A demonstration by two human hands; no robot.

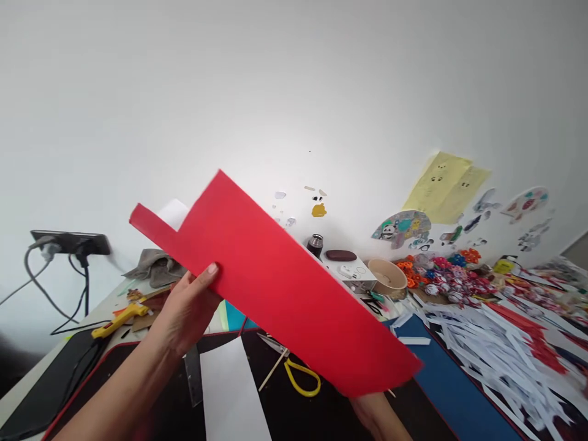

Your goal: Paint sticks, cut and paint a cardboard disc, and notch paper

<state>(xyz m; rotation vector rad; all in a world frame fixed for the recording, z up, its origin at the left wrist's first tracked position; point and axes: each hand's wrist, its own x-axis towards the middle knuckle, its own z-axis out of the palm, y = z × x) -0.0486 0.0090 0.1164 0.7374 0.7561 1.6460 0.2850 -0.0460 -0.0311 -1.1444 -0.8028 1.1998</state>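
A large sheet of red paper [285, 282], with a notch cut into its upper left side, is held tilted above the table. My left hand [190, 306] grips its lower left edge, thumb on the red face and fingers behind. Something white shows behind the notch. Only the wrist of my right hand [376, 413] appears, under the sheet's lower right end; its fingers are hidden by the paper. Beneath the sheet lie yellow-handled scissors [302, 376], a thin wooden stick [272, 370], a white paper strip [232, 392] and a ruler [193, 376], all on a black mat [160, 410].
At the left are a yellow glue gun [122, 320], a grey cloth [158, 267] and a power strip [71, 241] with cables. White paper strips [500, 355] pile up at the right, near colourful ornaments [445, 275]. A beige bowl [388, 275] stands by the wall.
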